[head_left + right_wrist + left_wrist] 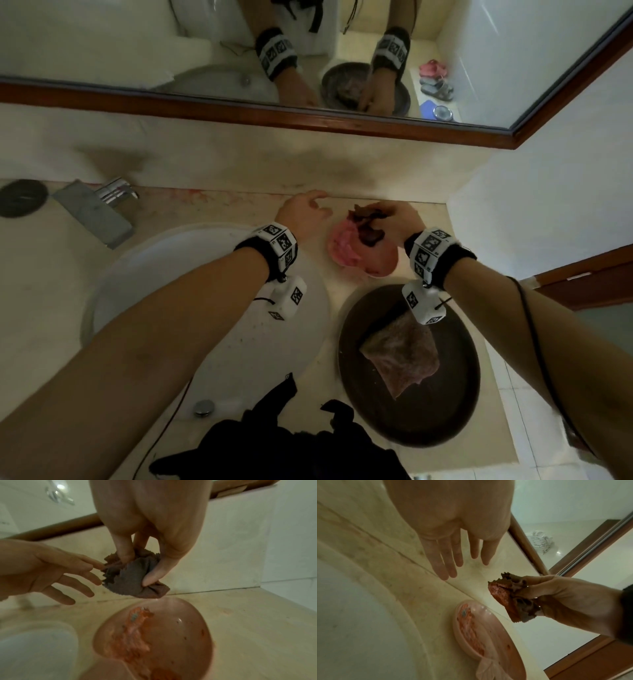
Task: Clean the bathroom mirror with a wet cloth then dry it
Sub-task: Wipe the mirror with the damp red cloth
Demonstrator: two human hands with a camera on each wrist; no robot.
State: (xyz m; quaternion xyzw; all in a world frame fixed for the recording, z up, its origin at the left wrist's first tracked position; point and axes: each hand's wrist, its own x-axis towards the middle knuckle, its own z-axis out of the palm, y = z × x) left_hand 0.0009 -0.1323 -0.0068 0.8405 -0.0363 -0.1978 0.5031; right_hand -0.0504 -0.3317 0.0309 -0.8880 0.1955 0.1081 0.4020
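Fingers and thumb of your right hand (397, 222) are bunched round a crumpled brown cloth (135, 577), pinching it into a wad that hangs just above a pink bowl (193, 639). Directly below that hand, the bowl sits on the beige counter (51, 274) and holds a soaked pink rag (133, 632) in shallow water. From the left wrist view, the cloth (513, 599) shows a reddish side along with its brown folds.

Your left hand (303, 214) hovers beside the right one, fingers spread and relaxed, holding nothing. Its fingertips (97, 566) reach toward the cloth; the index tip looks to be at the cloth's edge, though you cannot tell whether it actually touches.

Nearer to you than the right hand, under that wrist, a dark round tray (455, 404) carries a second folded brown cloth (400, 356). Beneath your left forearm lies the white sink (144, 274). Beyond both hands, higher on the wall, the wood-framed mirror (137, 41) reflects your wrists and the tray.
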